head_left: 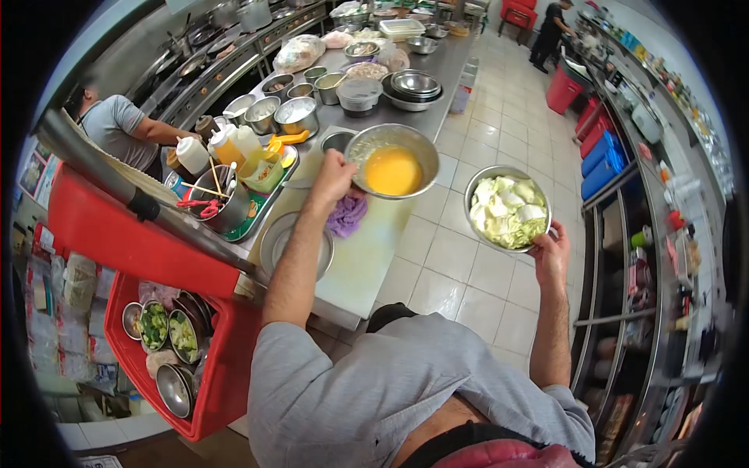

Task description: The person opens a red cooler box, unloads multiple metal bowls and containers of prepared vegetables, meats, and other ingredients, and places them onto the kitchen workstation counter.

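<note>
My left hand [335, 178] grips the near-left rim of a metal mixing bowl [431, 161], which holds yellow liquid [392, 170] that looks like beaten egg. The bowl is over the edge of the white cutting board [373, 261]. Out to the right, above the floor, my right hand [551, 248] is closed on the rim of a smaller metal bowl [469, 204] full of chopped cabbage [507, 209]. Below my left hand lies a crumpled purple cloth [347, 216]. Beside my left forearm rests a round metal bowl [318, 261], partly hidden by the arm.
Squeeze bottles [225, 147] and a utensil pot [222, 207] stand left of the board. Several metal bowls [296, 117] and bagged food [299, 53] crowd the counter behind. A red bin [234, 343] holds bowls of vegetables. One person [129, 129] works at left, another [552, 35] far back.
</note>
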Tool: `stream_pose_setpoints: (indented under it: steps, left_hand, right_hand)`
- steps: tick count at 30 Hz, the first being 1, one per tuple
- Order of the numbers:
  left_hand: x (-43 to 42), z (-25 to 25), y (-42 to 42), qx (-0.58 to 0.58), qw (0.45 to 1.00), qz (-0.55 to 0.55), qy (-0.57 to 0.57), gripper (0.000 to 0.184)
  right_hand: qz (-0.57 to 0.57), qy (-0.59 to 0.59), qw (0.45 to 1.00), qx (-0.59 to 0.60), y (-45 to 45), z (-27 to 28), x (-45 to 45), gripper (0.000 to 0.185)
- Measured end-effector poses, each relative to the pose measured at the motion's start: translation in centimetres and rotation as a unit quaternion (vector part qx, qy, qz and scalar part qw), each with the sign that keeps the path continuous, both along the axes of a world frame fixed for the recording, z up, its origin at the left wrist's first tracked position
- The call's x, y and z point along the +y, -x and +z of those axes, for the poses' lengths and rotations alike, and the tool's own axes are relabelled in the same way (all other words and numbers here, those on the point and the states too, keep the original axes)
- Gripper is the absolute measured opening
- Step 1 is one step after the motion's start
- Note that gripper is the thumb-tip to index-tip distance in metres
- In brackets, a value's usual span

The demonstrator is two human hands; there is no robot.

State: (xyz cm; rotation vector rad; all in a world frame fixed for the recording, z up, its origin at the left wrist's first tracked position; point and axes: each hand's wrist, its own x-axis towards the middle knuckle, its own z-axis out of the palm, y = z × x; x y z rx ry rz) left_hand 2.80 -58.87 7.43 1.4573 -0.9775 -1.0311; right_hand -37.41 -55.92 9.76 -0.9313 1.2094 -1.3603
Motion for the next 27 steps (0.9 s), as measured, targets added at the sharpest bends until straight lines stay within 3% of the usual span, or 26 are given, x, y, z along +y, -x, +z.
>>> stream_pose_setpoints:
  steps: [4, 9, 17, 23, 27]
  left_hand:
    - [-6.4, -1.8, 3.4, -0.028, 0.999, 0.026, -0.034, 0.035]
    - [-9.5, -5.2, 5.9, -0.015, 0.995, 0.058, -0.081, 0.041]
    - [-12.8, -10.4, 8.1, 0.069, 0.966, 0.232, -0.095, 0.046]
    - [-14.5, -11.6, 9.5, 0.087, 0.905, 0.414, -0.041, 0.045]
    - [-14.6, -11.7, 9.8, 0.018, 0.873, 0.478, -0.094, 0.044]
  right_hand:
    - [-0.002, 0.027, 1.000, -0.010, -0.5, 1.0, -10.6, 0.035]
    - [0.076, 0.034, 0.996, -0.029, -5.6, 0.1, -21.5, 0.036]
    - [0.313, 0.016, 0.948, -0.049, -22.5, -2.1, -36.7, 0.042]
    - [0.462, -0.034, 0.884, -0.067, -37.3, -4.1, -40.5, 0.038]
    - [0.517, -0.054, 0.851, -0.070, -45.0, -5.9, -41.0, 0.035]
